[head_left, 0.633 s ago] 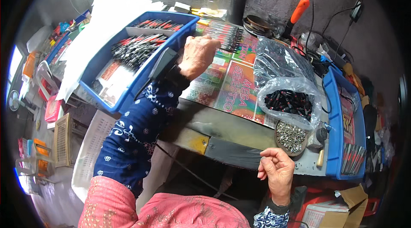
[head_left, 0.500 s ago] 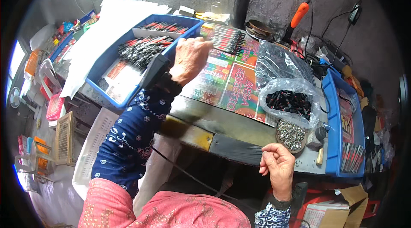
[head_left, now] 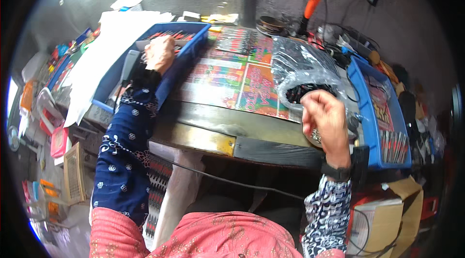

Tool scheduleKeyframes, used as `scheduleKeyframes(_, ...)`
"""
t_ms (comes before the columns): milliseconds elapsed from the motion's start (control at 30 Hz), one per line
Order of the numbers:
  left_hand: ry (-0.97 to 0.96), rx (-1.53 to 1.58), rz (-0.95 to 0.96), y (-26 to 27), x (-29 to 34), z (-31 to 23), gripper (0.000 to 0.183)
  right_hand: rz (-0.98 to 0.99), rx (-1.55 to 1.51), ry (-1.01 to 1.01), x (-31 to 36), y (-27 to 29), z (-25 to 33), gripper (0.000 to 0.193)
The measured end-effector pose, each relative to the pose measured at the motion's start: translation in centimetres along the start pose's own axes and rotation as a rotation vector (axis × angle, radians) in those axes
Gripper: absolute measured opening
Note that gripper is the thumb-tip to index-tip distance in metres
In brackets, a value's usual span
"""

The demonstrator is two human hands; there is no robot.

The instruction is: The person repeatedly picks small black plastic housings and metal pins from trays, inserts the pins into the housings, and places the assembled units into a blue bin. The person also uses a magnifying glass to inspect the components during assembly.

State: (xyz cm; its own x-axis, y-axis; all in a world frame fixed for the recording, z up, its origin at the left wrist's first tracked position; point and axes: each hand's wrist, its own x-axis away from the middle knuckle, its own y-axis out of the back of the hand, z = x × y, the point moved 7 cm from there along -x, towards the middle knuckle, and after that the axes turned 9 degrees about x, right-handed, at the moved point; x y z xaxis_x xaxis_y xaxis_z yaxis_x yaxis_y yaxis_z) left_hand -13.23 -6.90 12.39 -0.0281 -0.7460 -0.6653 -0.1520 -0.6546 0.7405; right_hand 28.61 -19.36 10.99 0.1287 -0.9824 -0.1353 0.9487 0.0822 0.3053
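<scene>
My left hand point(head_left: 160, 54) is over the blue tray point(head_left: 197, 45) at the left, among slim black-and-red pen-like pieces point(head_left: 169, 33). Its fingers curl downward; whatever they hold is hidden. My right hand point(head_left: 328, 117) hovers by the mouth of a clear plastic bag point(head_left: 286, 83) of small black parts point(head_left: 296, 94). Thumb and fingers are pinched together, and I cannot make out what is between them. Partly covered by this hand is a bowl of small shiny metal pieces point(head_left: 316, 136). On the patterned board point(head_left: 218, 83) lies a row of the pen-like pieces point(head_left: 236, 40).
A second blue tray point(head_left: 372, 134) with more pen-like pieces stands at the right. Along the wall are a black bottle point(head_left: 249, 3) and an orange-handled tool point(head_left: 312, 4) with a cord. A cable point(head_left: 227, 182) hangs across the table's front; an open cardboard box point(head_left: 404, 204) sits below right.
My left hand has moved left from the tray's right rim to over its contents. My right hand has risen from the table's front edge to the bag's mouth. The view has shifted slightly.
</scene>
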Motion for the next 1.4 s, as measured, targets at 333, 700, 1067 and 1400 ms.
scheduleKeyframes(333,0.127,-0.141,0.279,-3.8,-2.4,3.8,0.022,-0.202,0.104,0.075,-4.8,8.8,1.3,0.019)
scheduleKeyframes(700,-0.100,-0.126,0.150,-6.6,-2.4,8.1,0.019,-0.605,0.615,-0.065,1.7,24.9,-1.3,0.016)
scheduleKeyframes(1067,-0.014,-0.171,0.131,-5.2,-2.5,9.1,0.012,-0.746,1.520,-0.120,6.9,30.0,-6.4,0.022)
scheduleKeyframes(1400,-0.089,0.524,-0.004,2.1,-0.1,-1.0,0.008,-0.706,1.459,-0.136,7.3,30.1,-7.8,0.027)
